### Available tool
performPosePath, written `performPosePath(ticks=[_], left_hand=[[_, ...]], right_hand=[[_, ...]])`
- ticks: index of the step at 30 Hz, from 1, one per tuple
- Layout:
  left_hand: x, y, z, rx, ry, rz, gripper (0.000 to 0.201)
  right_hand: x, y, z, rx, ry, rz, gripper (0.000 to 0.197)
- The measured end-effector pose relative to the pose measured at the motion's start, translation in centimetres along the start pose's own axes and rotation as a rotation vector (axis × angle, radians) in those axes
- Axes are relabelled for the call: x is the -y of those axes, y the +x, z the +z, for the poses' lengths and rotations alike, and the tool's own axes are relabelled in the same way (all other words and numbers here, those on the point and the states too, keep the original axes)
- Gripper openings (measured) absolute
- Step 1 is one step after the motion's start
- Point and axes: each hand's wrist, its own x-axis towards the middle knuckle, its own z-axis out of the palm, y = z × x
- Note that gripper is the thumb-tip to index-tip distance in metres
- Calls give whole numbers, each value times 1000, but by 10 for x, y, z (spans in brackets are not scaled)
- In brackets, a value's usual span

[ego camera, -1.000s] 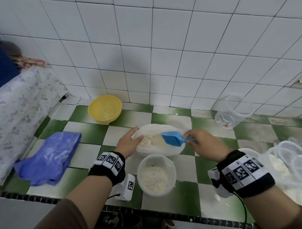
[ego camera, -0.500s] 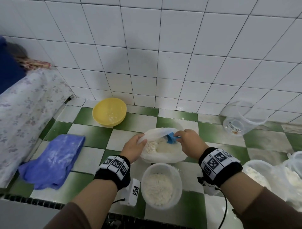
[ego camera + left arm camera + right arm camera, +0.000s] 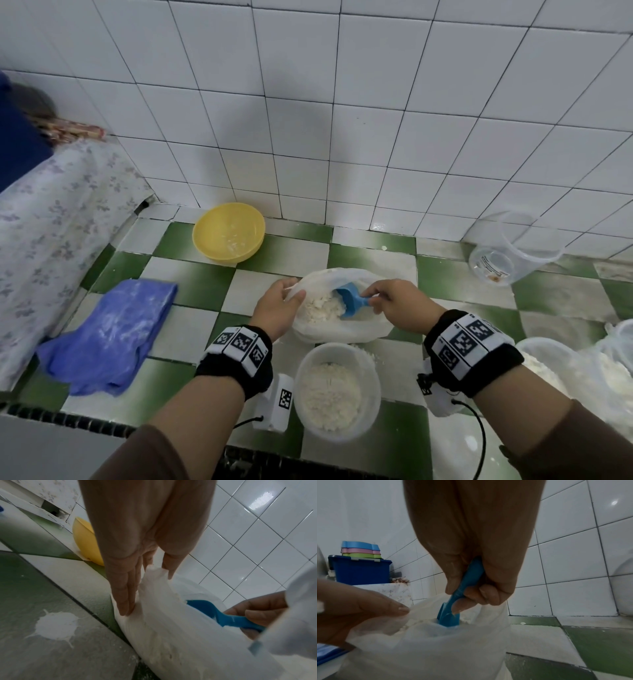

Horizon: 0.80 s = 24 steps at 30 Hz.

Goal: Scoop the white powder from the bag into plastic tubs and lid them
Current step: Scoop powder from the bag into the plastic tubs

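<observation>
A white plastic bag point(image 3: 342, 329) of white powder point(image 3: 323, 308) sits open on the green and white tiled counter point(image 3: 191, 281). My left hand point(image 3: 279, 308) pinches the bag's left rim point(image 3: 154, 573) between thumb and fingers. My right hand point(image 3: 397, 303) grips the handle of a blue scoop point(image 3: 351, 299), whose bowl is dug into the powder point(image 3: 419, 623). In front of the bag stands an open plastic tub point(image 3: 337, 390), partly filled with powder. In the right wrist view the scoop point(image 3: 453, 607) points down into the bag point(image 3: 423, 649).
A yellow bowl point(image 3: 228, 231) stands at the back by the tiled wall. A blue cloth point(image 3: 109, 334) lies at the left. An empty clear tub point(image 3: 510, 251) tilts at the back right. More tubs with powder point(image 3: 575, 370) sit at the right edge. A spilled powder patch point(image 3: 56, 626) marks the counter.
My right hand carried the scoop from above the bag down into it and pushed the bowl into the powder. My left hand kept hold of the bag's rim.
</observation>
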Motion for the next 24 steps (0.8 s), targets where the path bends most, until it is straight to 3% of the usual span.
performPosePath(ticks=[11, 24], left_hand=[[-1, -3, -1, -12, -15, -9, 36], [-7, -8, -1, -8, -95, -23, 45]], right_hand=[[16, 12, 17, 68, 98, 47, 23], [20, 9, 27, 22, 120, 57, 24]])
